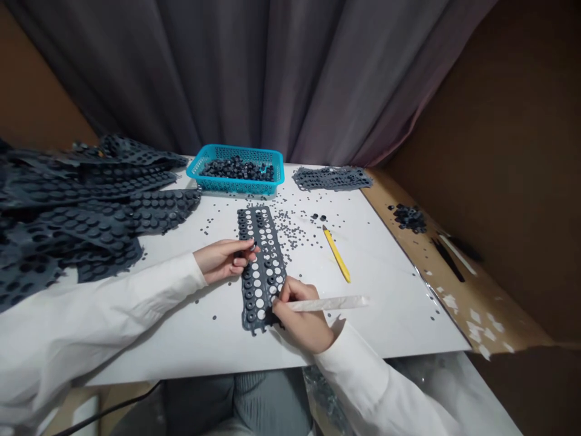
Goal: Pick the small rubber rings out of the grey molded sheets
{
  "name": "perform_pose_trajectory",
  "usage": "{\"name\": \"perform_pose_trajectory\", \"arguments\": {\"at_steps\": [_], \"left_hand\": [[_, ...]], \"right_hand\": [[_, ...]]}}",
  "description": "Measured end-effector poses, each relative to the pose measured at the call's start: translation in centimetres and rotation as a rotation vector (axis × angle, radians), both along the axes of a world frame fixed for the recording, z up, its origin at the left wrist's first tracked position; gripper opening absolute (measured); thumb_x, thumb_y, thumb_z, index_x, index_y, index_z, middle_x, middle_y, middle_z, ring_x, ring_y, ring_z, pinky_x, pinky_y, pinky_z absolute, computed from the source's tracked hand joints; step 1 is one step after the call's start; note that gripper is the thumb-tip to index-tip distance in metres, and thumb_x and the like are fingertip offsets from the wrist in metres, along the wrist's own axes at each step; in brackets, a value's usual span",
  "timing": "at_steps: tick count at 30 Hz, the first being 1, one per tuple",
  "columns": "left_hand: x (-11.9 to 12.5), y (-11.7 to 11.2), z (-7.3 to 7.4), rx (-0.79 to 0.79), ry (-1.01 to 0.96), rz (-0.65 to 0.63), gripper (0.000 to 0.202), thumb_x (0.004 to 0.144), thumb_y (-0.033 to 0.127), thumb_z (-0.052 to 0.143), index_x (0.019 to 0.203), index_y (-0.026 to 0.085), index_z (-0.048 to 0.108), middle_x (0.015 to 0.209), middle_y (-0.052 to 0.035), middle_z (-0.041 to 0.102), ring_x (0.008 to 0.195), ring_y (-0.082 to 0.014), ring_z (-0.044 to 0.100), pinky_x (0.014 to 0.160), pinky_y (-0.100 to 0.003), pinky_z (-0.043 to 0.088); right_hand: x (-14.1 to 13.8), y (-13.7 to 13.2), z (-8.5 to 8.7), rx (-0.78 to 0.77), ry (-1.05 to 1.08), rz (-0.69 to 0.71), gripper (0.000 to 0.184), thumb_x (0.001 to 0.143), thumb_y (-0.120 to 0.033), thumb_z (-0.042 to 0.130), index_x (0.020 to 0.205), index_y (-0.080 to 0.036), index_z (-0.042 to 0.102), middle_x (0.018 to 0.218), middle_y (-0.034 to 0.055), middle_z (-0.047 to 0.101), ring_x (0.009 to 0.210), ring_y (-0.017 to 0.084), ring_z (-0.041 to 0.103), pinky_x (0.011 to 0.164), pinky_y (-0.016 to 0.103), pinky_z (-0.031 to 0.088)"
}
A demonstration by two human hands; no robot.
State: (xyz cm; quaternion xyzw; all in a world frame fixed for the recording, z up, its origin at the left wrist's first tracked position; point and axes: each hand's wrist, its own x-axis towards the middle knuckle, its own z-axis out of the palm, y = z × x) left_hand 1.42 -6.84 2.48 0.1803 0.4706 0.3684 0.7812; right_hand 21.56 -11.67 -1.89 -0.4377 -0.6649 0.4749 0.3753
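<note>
A dark grey perforated rubber strip [262, 269] lies lengthwise on the white work board [372, 309], with rows of round studs and several punched-out white holes. My left hand [223, 261] pinches the strip's upper part between thumb and fingers. My right hand [302, 318] rests at the strip's lower end and grips a long pale paper-wrapped stick [327, 304], whose tip is hidden under the fingers. Small dark rubber discs [285, 227] lie scattered beside the strip.
A heap of studded rubber sheets [86, 212] spreads over the left side. At the back stand a turquoise plastic basket [236, 171] of dark rubber pieces and another sheet [332, 178]. A yellow-handled tool [336, 254] lies to the right. Cardboard [454, 260] holding a small pile [410, 218] and dark tools borders the right.
</note>
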Motion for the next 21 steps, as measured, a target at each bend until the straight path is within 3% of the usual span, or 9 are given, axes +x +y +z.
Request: {"name": "perform_pose_trajectory", "arguments": {"at_steps": [4,17,21], "left_hand": [[0.3,0.6,0.4,-0.004,0.001,0.019,0.035,0.095,0.019,0.042,0.071,0.004,0.062,0.059,-0.0028,0.051,0.038,-0.0015,0.036,0.033,-0.011,0.029],[0.9,0.2,-0.3,-0.013,-0.066,-0.023,0.041,0.096,0.032,0.042,0.067,0.008,0.057,0.055,-0.0004,0.048,0.038,-0.0015,0.034,0.035,-0.011,0.026],[0.3,3.0,-0.1,0.077,0.017,-0.013,0.037,0.094,0.033,0.045,0.068,0.009,0.057,0.056,-0.0002,0.05,0.039,-0.0026,0.033,0.036,-0.013,0.024]], "right_hand": [[-0.1,0.0,-0.1,-0.011,-0.021,0.001,0.02,0.065,-0.014,0.053,0.055,-0.021,0.036,0.047,-0.0079,0.038,0.047,0.008,0.035,0.047,0.021,0.027],[-0.1,-0.1,0.2,0.005,-0.07,0.021,0.019,0.066,-0.016,0.052,0.056,-0.021,0.036,0.049,-0.0063,0.041,0.048,0.009,0.038,0.048,0.022,0.027],[-0.2,-0.2,0.0,0.003,-0.074,0.018,0.02,0.066,-0.014,0.052,0.056,-0.021,0.036,0.049,-0.0068,0.04,0.048,0.009,0.038,0.048,0.021,0.027]]}}
